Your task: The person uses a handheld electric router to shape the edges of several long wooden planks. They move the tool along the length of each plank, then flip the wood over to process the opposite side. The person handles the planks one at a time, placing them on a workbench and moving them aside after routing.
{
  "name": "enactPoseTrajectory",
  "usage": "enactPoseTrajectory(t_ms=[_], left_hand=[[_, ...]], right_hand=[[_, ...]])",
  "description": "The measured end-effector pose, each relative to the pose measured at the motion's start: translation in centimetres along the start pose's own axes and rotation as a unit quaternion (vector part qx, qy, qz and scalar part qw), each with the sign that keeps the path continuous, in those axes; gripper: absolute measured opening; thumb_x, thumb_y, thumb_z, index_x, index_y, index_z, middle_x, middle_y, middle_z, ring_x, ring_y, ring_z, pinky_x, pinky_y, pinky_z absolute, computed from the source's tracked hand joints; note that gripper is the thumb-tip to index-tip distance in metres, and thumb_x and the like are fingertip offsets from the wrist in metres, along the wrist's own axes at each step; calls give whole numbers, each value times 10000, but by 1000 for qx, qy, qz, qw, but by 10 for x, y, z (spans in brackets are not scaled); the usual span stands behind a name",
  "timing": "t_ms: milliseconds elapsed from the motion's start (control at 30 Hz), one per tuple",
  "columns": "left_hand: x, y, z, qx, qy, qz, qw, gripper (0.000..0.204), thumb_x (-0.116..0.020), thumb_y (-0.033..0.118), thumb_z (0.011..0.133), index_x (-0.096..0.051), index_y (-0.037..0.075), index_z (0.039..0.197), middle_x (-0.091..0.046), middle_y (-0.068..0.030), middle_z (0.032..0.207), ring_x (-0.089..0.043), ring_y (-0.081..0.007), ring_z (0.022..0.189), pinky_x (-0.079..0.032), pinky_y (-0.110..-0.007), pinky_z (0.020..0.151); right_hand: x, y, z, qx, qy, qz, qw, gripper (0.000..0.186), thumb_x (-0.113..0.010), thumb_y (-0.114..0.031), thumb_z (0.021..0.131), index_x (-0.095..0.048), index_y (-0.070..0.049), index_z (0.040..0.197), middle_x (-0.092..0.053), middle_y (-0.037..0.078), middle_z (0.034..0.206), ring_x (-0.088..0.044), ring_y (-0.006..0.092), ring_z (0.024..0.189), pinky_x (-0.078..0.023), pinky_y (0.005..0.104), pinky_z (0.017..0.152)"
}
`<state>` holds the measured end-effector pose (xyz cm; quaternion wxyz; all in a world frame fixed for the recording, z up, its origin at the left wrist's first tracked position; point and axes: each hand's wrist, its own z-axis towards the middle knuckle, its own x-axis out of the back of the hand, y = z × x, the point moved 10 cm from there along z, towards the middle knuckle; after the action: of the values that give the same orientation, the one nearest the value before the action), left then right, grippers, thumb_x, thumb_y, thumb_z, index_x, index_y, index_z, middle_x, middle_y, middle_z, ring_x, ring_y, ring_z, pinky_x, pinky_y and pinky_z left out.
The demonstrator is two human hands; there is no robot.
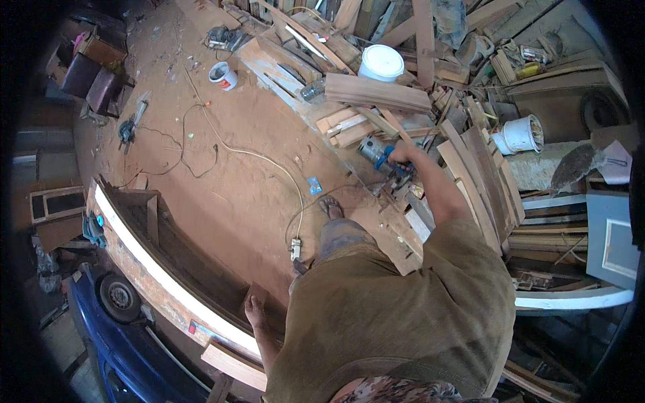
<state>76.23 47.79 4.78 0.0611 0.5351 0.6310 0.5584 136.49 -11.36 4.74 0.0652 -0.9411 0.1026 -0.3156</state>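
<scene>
My right hand [401, 153] is wrapped round the handle of a blue and silver router [373, 150]. The router is at the edge of the piled boards, right of the middle, and my arm stretches forward to it. Low on the left, beside the white-edged workbench [164, 274], my left hand [254, 311] has its fingers bent against a short piece of brown wood [258, 293]. Part of that grip is hidden.
A yellowish extension cord [269, 158] winds over the sandy floor to a socket block [295, 249] near my feet. Stacked boards [379, 93] and a white bucket [381, 63] stand ahead right. Another power tool [125, 131] lies far left. A blue car [127, 336] is behind the bench.
</scene>
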Motion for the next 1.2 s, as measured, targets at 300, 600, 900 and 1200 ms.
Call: enactPoseTrajectory(t_ms=[300, 600, 900, 1200], left_hand=[[-18, -38, -45, 176, -108, 137, 969, 290, -508, 277, 1049, -651, 31, 993, -599, -49, 823, -540, -226, 746, -482, -399, 686], [-45, -83, -35, 223, -169, 179, 943, 396, -510, 349, 1051, -679, -9, 1026, -657, -103, 883, -582, -195, 793, -498, -365, 689], [-25, -21, -8, 277, -45, -26, 959, 501, -556, 392, 1049, -605, -20, 1330, -668, -135, 1122, -634, -246, 964, -538, -360, 779], [18, -44, -51, 149, 10, 71, 986, 477, -571, 332, 1043, -606, -65, 1305, -673, -218, 1240, -636, -332, 1099, -514, -411, 958]], right_hand=[[107, -16, 17, 22, 105, -160, 981, 675, -867, -369, 683, -686, 5, 1214, -727, 175, 1184, -697, 336, 1093, -556, 467, 923], [126, -36, -35, 22, 350, -128, 928, 949, -734, -655, 792, -471, -83, 1501, -381, 258, 1569, -330, 426, 1469, -213, 618, 1199], [147, 19, -55, -37, 456, -91, 885, 984, -543, -768, 876, -354, -106, 1578, -251, 268, 1640, -245, 463, 1510, -193, 634, 1205], [120, -4, -104, -36, 515, -109, 850, 977, -539, -767, 882, -320, -140, 1599, -237, 258, 1650, -228, 455, 1521, -203, 654, 1193]])
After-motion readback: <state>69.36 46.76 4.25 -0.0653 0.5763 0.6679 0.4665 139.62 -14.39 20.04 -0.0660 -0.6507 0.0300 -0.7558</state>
